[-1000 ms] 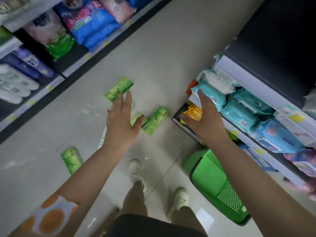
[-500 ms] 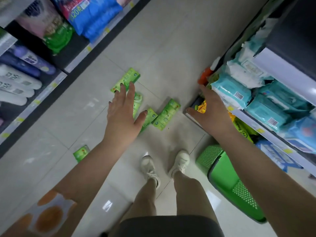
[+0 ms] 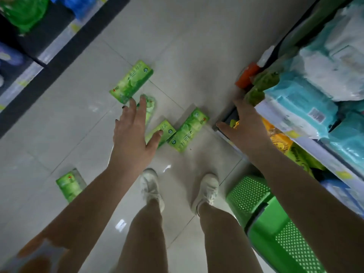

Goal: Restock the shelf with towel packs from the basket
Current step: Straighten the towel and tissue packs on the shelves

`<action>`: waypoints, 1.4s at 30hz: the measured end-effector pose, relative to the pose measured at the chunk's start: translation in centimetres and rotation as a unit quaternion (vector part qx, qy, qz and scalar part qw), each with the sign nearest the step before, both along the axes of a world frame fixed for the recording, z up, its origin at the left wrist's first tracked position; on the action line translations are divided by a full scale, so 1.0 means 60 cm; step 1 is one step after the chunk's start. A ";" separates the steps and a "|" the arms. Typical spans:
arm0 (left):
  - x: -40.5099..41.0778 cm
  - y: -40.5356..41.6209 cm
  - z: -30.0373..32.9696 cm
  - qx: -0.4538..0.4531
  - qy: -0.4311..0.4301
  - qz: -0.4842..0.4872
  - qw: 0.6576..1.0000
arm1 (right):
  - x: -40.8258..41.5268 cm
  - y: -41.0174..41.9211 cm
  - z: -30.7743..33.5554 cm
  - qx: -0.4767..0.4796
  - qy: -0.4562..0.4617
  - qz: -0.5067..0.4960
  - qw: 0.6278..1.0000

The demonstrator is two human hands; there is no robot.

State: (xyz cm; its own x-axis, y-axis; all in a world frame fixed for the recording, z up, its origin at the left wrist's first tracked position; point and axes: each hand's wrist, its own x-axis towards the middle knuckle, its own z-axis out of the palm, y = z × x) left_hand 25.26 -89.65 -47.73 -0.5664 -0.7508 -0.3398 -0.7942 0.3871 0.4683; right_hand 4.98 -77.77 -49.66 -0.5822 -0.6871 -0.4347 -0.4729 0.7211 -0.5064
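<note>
Person standing in aisle, five green towel packs lying scattered on floor: one far (image 3: 131,81), one under left hand (image 3: 130,134), two mid (image 3: 188,129), one near left forearm (image 3: 69,185). Left fingers spreading, holding nothing. Right hand (image 3: 246,128) reaching toward lower shelf (image 3: 307,142), fingers straight, empty. Basket (image 3: 275,229) sitting beside right foot. Risks: stepping on packs, kicking basket, nudging crowded shelf stock off edge.

Five green towel packs (image 3: 131,82) lie scattered flat on the floor; green perforated basket (image 3: 275,229) stands beside the shelf (image 3: 307,142).
</note>
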 end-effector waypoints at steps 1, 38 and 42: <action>-0.008 -0.003 -0.030 0.002 0.001 -0.004 1.000 | -0.001 -0.005 -0.032 0.003 -0.007 0.002 1.000; -0.032 -0.010 -0.836 0.057 0.148 -0.120 0.980 | -0.085 -0.128 -0.826 0.087 0.074 0.126 0.985; -0.014 0.021 -0.855 0.048 0.117 -0.146 0.981 | -0.080 -0.130 -0.839 0.096 0.090 0.135 0.982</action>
State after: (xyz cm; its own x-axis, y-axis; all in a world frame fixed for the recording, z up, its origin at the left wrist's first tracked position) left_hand 24.41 -88.36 -99.03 -0.8231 -0.5163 -0.2364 -0.5229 0.5268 0.6701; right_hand 0.16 -85.59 -99.98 -0.4693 -0.7423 -0.4783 -0.7295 0.6311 -0.2637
